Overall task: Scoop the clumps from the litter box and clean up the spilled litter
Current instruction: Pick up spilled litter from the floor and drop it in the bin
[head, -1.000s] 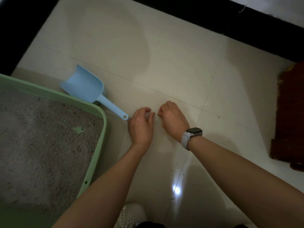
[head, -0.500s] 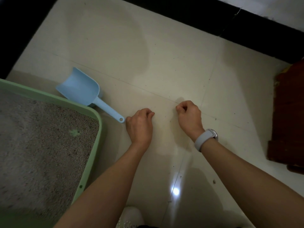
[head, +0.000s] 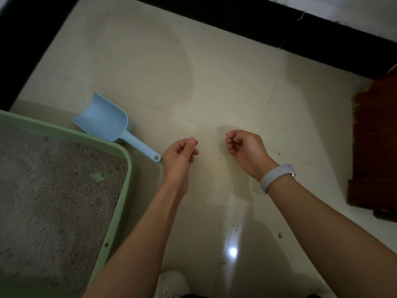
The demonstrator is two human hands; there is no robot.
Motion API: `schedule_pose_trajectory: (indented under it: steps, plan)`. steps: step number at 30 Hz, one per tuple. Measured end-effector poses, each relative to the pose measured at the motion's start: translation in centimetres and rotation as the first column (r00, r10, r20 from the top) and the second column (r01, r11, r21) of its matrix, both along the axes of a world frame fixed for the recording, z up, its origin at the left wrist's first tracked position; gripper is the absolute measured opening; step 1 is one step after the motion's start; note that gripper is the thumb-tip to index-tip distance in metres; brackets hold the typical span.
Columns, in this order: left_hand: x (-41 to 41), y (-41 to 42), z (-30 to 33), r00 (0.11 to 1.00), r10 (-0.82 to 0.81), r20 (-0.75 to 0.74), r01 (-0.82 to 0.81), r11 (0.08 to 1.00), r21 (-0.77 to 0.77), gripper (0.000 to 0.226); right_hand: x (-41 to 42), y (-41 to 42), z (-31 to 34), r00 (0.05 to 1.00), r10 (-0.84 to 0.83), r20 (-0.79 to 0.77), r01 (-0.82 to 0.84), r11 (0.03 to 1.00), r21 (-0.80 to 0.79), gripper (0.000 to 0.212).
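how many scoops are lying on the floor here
1. The blue scoop lies on the tiled floor just beyond the green litter box, its handle pointing toward the left hand. Neither hand touches it.

One scoop (head: 103,119), one litter box (head: 120,151), two hands.

bare forearms, pale grey wristband (head: 276,177) on right wrist

Looks like we're at home, in some corner where a cat lives. We've got a litter box (head: 120,155) and scoop (head: 103,119) on pale floor tiles (head: 193,61).
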State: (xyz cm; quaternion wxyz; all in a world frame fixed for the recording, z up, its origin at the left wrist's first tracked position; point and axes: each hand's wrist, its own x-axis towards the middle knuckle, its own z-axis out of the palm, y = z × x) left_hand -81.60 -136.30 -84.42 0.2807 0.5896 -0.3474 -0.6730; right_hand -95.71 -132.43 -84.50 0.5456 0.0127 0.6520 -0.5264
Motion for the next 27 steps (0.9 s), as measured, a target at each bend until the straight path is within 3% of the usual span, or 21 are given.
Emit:
schedule_pose_trajectory:
  steps: [2,5,8,12,15,21,27]
  plan:
    - [0.1,-0.6,0.5,0.983,0.098,-0.155,-0.083,0.992,0.095,0.014,0.2,0.4,-0.4,0.959,0.171,-0.224,-0.156,0.984,0.085,0.028]
    - [0.4,-1.4,1.1,0.964,0.16,-0.212,-0.135,0.982,0.13,0.016,0.8,1.1,-0.6,0.725,0.473,-0.501,-0.396,0.881,0.258,0.015]
    - [0.2,-1.4,1.6,0.964,0.128,-0.233,-0.11,0.99,0.091,0.017,1.4,1.6,-1.1,0.516,0.579,-0.631,-0.474,0.807,0.353,0.012]
    - [0.2,-1.1,1.8,0.951,0.12,-0.284,-0.096,0.991,0.096,0.015,2.3,1.6,-1.4,0.386,0.643,-0.662,-0.507,0.747,0.429,0.017]
    - [0.6,-0.9,1.9,0.944,0.114,-0.308,-0.082,0.99,0.113,0.016,2.3,2.3,-1.5,0.358,0.668,-0.653,-0.514,0.724,0.46,0.018]
    - [0.7,-0.2,1.9,0.96,0.064,-0.273,-0.042,0.995,0.085,0.022,2.5,3.2,-1.7,0.277,0.679,-0.68,-0.5,0.706,0.501,0.014]
    - [0.8,0.8,1.2,0.976,0.01,-0.217,0.009,0.996,0.085,0.019,3.1,2.9,-2.0,0.112,0.729,-0.675,-0.486,0.632,0.603,0.017]
